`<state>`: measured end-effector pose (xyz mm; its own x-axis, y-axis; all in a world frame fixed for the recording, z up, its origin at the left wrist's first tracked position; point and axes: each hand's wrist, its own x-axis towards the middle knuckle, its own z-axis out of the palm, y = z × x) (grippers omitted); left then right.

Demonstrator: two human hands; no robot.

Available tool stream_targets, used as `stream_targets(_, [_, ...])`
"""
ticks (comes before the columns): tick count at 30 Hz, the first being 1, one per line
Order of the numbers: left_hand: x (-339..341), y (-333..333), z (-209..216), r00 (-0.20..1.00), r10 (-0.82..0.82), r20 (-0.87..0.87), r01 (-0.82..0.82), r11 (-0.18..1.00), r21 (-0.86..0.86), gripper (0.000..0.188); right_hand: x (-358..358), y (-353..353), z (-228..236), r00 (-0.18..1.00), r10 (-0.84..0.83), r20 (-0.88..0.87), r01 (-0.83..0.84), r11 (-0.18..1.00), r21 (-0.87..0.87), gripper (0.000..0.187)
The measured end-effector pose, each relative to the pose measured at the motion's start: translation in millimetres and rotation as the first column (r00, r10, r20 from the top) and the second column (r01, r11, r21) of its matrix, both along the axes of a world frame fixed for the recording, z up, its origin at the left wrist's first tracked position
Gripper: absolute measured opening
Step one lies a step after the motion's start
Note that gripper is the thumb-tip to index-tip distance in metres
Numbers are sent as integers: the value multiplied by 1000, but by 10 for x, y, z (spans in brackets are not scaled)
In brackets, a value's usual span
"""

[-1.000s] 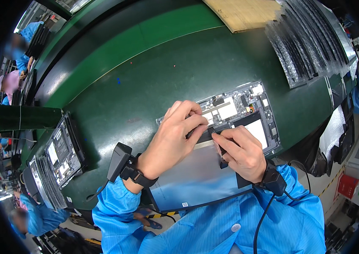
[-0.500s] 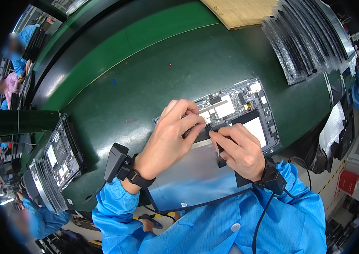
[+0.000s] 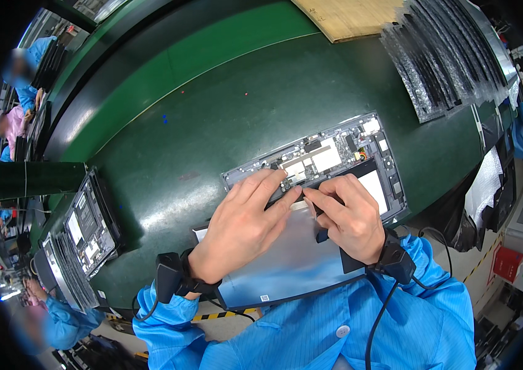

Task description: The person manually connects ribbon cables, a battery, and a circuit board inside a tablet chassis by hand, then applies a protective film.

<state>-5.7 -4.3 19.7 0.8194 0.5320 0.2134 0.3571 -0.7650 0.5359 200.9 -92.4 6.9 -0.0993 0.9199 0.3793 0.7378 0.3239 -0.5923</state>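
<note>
An opened laptop base (image 3: pixel 255 165) lies on the dark green bench, its circuit board (image 3: pixel 327 158) and inner parts bare. Overlapping its near side is a thin, shiny panel (image 3: pixel 280 265) that looks like a display, its near edge close to my body. My left hand (image 3: pixel 240 213) rests over the left part of the base and panel, fingers stretched out, index and thumb apart near the board's lower edge. Just right of that thumb, my right hand (image 3: pixel 354 213) pinches at the panel's upper edge with curled fingers. Whatever is between its fingertips is too small to make out.
Another opened laptop base (image 3: pixel 86 222) sits at the left bench edge, by a stack of wrapped panels (image 3: pixel 67 268). Many bubble-wrapped panels (image 3: pixel 443 61) stand at the far right beside a wooden board (image 3: pixel 351 18). Cables hang from my wrist devices. Co-workers are beyond the bench.
My left hand has drawn back a little toward me and left, its fingers straightening from a pinch over the board. The right hand stays at nearly the same spot, still pinching.
</note>
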Motion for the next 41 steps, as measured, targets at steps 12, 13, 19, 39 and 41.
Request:
stream_targets(12, [41,63,35,998,39,-51,-39,999,6,45,-8,-43,37,996,-15,88,20,998,-57,43])
stream_targets(13, [36,70,31,996,13,-86,-12,1000,8,46,-12,-39,43,997,-9,75,14,998,-63,43])
stream_targets(19, [-2,137,17,986,-74,-151,79,996,30,46,-1,-55,15,998,11,59,-7,997,-73,46])
stream_targets(39, [-152,-920,398,911,-93,-402,144,985,98,99,1020,-664,181,532,-487,-693,59,837,-543,42])
stream_targets(41, [-177,-782,456,897,-81,-434,125,990,72,108,1005,-552,233,478,-464,-746,13,853,-522,52])
